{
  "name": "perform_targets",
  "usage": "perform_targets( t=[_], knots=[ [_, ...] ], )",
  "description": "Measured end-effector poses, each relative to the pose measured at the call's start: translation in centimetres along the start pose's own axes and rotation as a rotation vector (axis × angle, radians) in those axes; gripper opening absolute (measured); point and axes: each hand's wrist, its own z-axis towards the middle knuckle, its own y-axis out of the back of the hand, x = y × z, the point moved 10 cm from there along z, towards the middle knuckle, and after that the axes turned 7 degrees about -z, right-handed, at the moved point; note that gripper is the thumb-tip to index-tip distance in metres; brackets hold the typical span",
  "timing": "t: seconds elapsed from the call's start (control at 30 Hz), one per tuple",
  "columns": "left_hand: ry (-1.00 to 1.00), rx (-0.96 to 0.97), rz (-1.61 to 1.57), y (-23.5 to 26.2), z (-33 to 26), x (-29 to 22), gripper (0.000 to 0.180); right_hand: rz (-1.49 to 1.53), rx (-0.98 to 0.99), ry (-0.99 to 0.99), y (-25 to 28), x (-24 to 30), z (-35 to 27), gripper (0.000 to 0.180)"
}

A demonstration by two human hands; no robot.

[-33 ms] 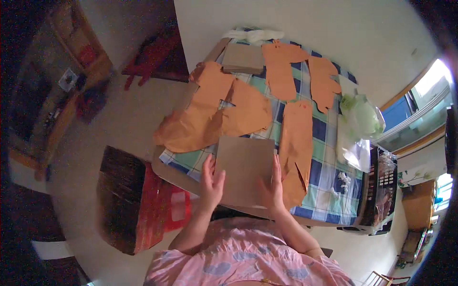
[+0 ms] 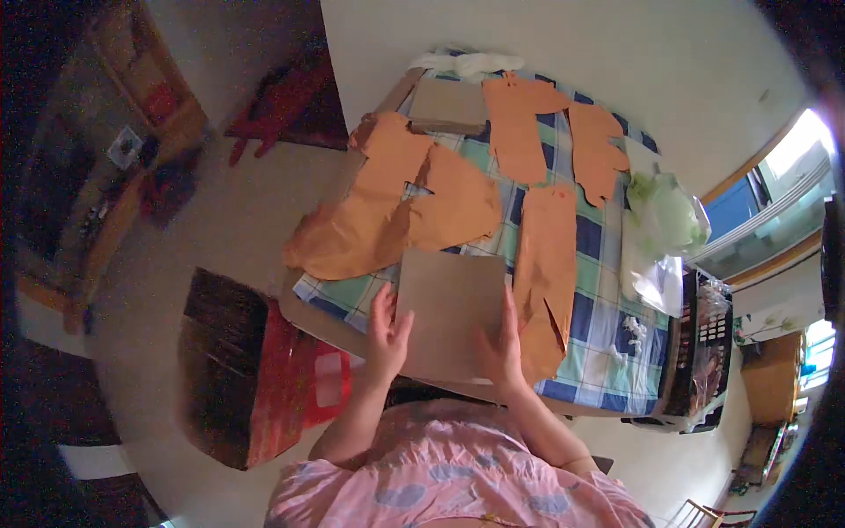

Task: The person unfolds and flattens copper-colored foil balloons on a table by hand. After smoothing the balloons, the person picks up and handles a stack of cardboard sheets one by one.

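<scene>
A person in a pink patterned top stands at the near edge of a desk [image 2: 607, 290] covered by a blue, green and white checked cloth, both hands on a brown cardboard sheet [image 2: 449, 312] lying flat at that edge. The left hand [image 2: 385, 333] grips its left side with fingers spread over the board; the right hand [image 2: 500, 343] presses its lower right corner. Just right of the sheet lies a long orange paper strip [image 2: 546, 264]; beyond it, 2 large orange pieces [image 2: 396, 207] overlap. Farther back sit a smaller cardboard piece [image 2: 447, 104] and 2 more orange cut-outs [image 2: 554, 132]. A green plastic bag [image 2: 664, 216] rests at the right edge
</scene>
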Motion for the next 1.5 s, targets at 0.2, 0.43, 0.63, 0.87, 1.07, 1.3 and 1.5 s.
perform_targets(
  t=[0.2, 0.43, 0.63, 0.87, 1.07, 1.3, 1.5],
  knots=[
    [0.119, 0.061, 0.087, -0.3, 1.0, 0.2, 0.043, -0.003, -0.011, -0.059, 0.3, -0.7, -0.4, 0.078],
    [0.111, 0.119, 0.088, -1.1, 0.6, -2.9, 0.026, 0.516, -0.122, -0.215, 3.4, 1.7, -0.4, 0.065],
    [-0.273, 0.421, 0.178, -5.8, 0.5, -8.9, 0.029, 0.486, -0.027, -0.042, 3.2, 2.1, 0.1, 0.038],
    [0.035, 0.091, 0.064, 0.6, 2.7, -3.5, 0.026, 0.502, -0.016, -0.413, 3.9, -0.3, -0.9, 0.025],
    [0.012, 0.074, 0.574, 0.7, 1.2, -2.0, 0.027, -0.144, 0.003, -0.165, 2.7, -6.9, -1.4, 0.04],
    [-0.023, 0.061, 0.729, 1.3, 1.0, -2.6, 0.026, 0.335, 0.032, -0.394, 0.2, -5.4, -1.4, 0.059],
    [-0.06, 0.103, 0.661, -0.5, 0.5, -3.4, 0.034, -0.223, 0.021, -0.014, 1.6, -1.8, -1.6, 0.065]
  ],
)
